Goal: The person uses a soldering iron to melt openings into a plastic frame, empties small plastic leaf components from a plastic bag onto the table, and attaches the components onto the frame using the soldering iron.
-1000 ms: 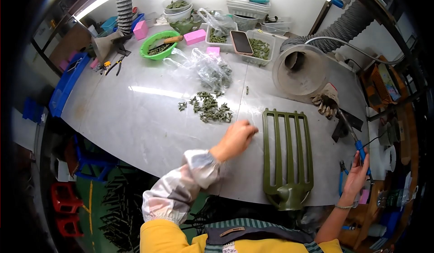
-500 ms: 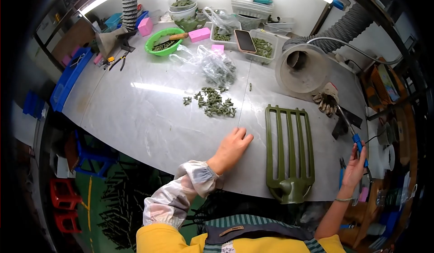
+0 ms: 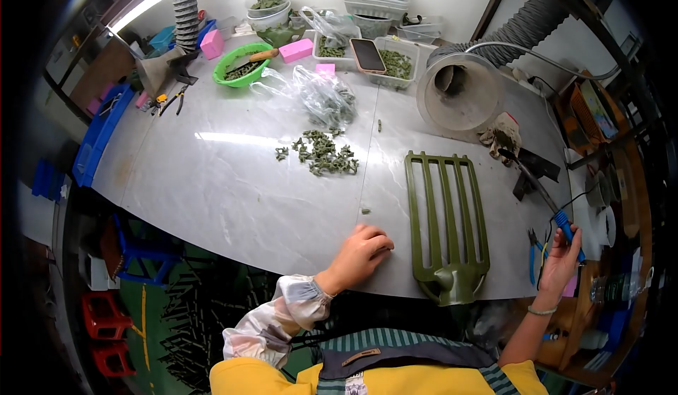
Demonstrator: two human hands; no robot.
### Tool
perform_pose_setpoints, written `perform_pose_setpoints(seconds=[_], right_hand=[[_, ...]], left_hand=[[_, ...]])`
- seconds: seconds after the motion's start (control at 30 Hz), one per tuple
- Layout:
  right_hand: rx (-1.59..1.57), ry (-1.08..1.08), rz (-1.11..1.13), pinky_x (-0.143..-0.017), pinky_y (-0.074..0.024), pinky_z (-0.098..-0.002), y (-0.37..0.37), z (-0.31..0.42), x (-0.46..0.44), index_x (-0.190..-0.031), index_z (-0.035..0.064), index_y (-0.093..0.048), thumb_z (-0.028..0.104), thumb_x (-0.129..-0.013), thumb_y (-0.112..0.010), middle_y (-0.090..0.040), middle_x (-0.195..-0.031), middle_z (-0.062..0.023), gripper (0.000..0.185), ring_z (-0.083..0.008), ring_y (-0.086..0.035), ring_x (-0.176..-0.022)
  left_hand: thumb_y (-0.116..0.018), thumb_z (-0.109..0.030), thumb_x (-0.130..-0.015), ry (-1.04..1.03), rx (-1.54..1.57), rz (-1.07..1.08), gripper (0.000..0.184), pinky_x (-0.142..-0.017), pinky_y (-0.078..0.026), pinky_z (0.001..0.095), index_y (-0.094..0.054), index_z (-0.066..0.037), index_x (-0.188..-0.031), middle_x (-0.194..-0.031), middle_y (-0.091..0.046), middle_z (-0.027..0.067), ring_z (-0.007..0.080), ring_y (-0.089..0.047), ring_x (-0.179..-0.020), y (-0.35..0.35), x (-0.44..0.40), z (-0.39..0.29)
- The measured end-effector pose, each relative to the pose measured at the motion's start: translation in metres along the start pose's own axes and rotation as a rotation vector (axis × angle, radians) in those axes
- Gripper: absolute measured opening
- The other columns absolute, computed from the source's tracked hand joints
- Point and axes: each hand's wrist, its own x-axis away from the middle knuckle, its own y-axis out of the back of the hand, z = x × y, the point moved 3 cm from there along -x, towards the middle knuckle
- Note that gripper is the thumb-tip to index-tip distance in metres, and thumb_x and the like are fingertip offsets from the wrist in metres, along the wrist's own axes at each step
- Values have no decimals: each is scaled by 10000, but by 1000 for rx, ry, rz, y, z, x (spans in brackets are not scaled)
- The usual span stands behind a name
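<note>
My left hand [image 3: 359, 255] rests on the grey tabletop [image 3: 233, 204] near its front edge, fingers curled; whatever they may hold is hidden. A small green piece [image 3: 365, 211] lies just ahead of its fingertips. In my right hand [image 3: 561, 262], at the table's right side, is a blue-handled soldering iron [image 3: 544, 190] with a metal shaft, its dark tip pointing up and left. Between my hands lies a large olive-green slatted plastic part [image 3: 449, 240], its narrow socket end toward me. Beyond my left hand is a loose pile of small green pieces [image 3: 325, 153].
A funnel-shaped extractor hood [image 3: 460, 102] stands at the back right, near a soiled glove [image 3: 503, 134]. Blue-handled pliers [image 3: 532, 257] lie by my right hand. A plastic bag [image 3: 318, 98], a green bowl [image 3: 245, 65] and a phone [image 3: 368, 55] on tubs line the back.
My left hand has drawn back toward me, exposing a small green piece on the table. The soldering iron's tip has swung left, nearer the glove. The whole view has shifted slightly.
</note>
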Motion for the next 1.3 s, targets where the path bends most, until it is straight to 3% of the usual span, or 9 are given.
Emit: perform_pose_setpoints(seconds=[0.33, 0.53, 0.67, 0.73, 0.8, 0.93, 1.0, 1.1, 1.3], right_hand=[[17, -83, 193, -897, -535, -271, -12, 16, 19, -1114, 6, -631, 264, -1023, -574, -602, -1189, -97, 280, -149, -613, -953], [59, -72, 240, -842, -530, -265, -13, 20, 26, -1047, 39, -625, 260, -1018, -584, -569, -1197, -77, 226, -139, -578, -895], [81, -61, 188, -813, -523, -278, -19, 20, 29, -1023, 35, -630, 251, -1017, -588, -572, -1202, -82, 220, -141, -582, -859], [94, -64, 168, -792, -529, -255, -20, 19, 30, -1024, 44, -634, 246, -1013, -595, -578, -1185, -78, 206, -137, -575, -877], [106, -64, 131, -814, -537, -271, -27, 19, 32, -1029, 23, -642, 238, -1012, -597, -595, -1170, -87, 220, -145, -598, -879], [10, -86, -46, -869, -559, -280, -10, 15, 18, -1111, -17, -648, 204, -1011, -595, -631, -1154, -105, 249, -163, -630, -940], [-53, -108, -208, -922, -561, -283, -12, 23, 3, -1241, -55, -598, 174, -1015, -582, -647, -1185, -121, 323, -164, -646, -993], [-122, -41, -272, -829, -589, -269, 12, 26, -51, -1099, -61, -644, 172, -965, -658, -679, -1047, -117, 269, -168, -668, -891], [20, -129, -317, -719, -604, -244, 68, 14, -156, -965, -54, -662, 198, -911, -730, -684, -928, -123, 267, -187, -686, -800]], left_hand=[[-724, -56, -799, 27, -85, 6, 101, -770, -486, 379, -671, -60, -885, -914, -597, 72, 299, -547, -885, 7, 5, 2], [-742, -75, -814, 164, 56, 1, 243, -755, -486, 357, -652, -65, -1040, -943, -592, 102, 256, -569, -877, 24, -14, 9], [-693, -65, -850, -30, -415, -451, 279, -852, -466, 406, -597, -8, -1105, -1031, -608, 149, 314, -579, -982, 94, -90, 64], [-678, -99, -885, 41, -383, -549, 356, -946, -453, 405, -567, 23, -1201, -1140, -602, 209, 358, -580, -1078, 129, -133, 105], [-728, -268, -870, 66, -513, -596, 587, -972, -441, 434, -496, -24, -1350, -1200, -590, 232, 375, -568, -1119, 148, -172, 157], [-772, -610, -706, 451, -817, -233, 1014, -991, -405, 517, -333, -177, -1511, -1244, -593, 218, 414, -531, -1183, 150, -195, 164], [-798, -509, -726, 391, -898, -110, 822, -969, -410, 494, -493, -156, -1403, -1195, -626, 181, 352, -560, -1156, 139, -198, 172], [-746, -285, -771, 272, -867, -202, 289, -929, -402, 453, -708, -172, -1034, -1064, -696, 34, 256, -598, -1070, 129, -192, 178], [-675, -121, -840, 110, -513, -439, 211, -882, -438, 393, -705, -118, -1050, -1004, -701, 61, 244, -631, -975, 132, -181, 134]])
